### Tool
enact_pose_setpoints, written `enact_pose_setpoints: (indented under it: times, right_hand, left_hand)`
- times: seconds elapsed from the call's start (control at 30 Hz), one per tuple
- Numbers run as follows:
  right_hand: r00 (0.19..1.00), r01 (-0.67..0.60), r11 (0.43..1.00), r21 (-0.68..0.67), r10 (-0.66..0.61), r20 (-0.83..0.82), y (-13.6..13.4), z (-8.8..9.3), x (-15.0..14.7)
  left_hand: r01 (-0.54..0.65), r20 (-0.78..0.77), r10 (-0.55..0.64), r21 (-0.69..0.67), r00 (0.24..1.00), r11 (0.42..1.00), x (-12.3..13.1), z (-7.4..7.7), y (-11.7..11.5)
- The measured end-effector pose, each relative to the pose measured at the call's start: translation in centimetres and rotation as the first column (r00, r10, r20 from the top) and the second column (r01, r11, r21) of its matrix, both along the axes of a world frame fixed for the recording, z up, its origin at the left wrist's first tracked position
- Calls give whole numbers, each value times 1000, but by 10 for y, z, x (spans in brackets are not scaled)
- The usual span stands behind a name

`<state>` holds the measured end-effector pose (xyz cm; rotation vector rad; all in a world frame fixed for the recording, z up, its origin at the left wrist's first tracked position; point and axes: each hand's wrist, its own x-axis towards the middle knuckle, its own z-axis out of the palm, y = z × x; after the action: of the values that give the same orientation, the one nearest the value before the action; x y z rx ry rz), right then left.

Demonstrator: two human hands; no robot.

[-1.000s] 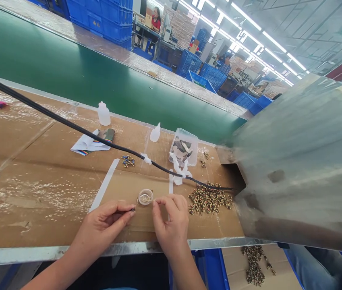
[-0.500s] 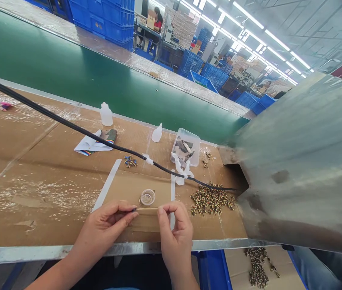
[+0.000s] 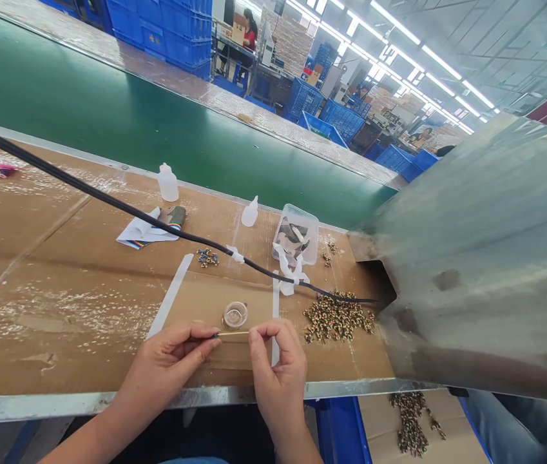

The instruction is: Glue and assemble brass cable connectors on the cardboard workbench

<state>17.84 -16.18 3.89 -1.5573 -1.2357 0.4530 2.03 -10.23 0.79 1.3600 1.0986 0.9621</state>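
Note:
Between the thumb and fingers of my left hand (image 3: 169,361) is a small dark blue part (image 3: 216,335), mostly covered by the fingertips. My right hand (image 3: 280,367) pinches a thin wooden stick (image 3: 234,333), whose far end reaches the small part; whether it touches or enters it I cannot tell. Just beyond the stick, a small round clear cup (image 3: 235,314) stands on the cardboard between two white tape strips. To the right of my right hand lies a heap of small gold-and-black parts (image 3: 338,319). A few blue-and-gold parts (image 3: 207,258) lie farther back.
A black cable (image 3: 109,196) crosses the bench. Behind it are two white squeeze bottles (image 3: 167,183), a folded cloth (image 3: 174,217) and a clear plastic box (image 3: 309,254). A metal housing (image 3: 486,270) blocks the right side. A green conveyor belt (image 3: 181,135) runs along the back.
My right hand has shifted very slightly left with the stick, toward the part in my left hand. My left hand stays almost still, and both grips are the same.

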Motion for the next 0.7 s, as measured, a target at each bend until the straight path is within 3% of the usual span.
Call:
enact_pose_setpoints:
  times: [0.2,0.4,0.57,0.7]
  right_hand:
    - [999,-18,1000,16,17,44,1,2,0]
    - [999,7,999,33,-9,45,5,4,10]
    - [968,51,998,32,-57,246,16,-3,18]
    - [947,31,998,-57,-11,320,17,-8,14]
  left_hand:
    - [94,-72,-93,8,993,996,-3,-4,1]
    - [109,-109,-113,-37,988,993,-3,-5,-1]
    - [98,-69,-103,-68,992,993,-3,-12,-1]
    - [64,-119,-68,-36,991,997,-8,-26,-2]
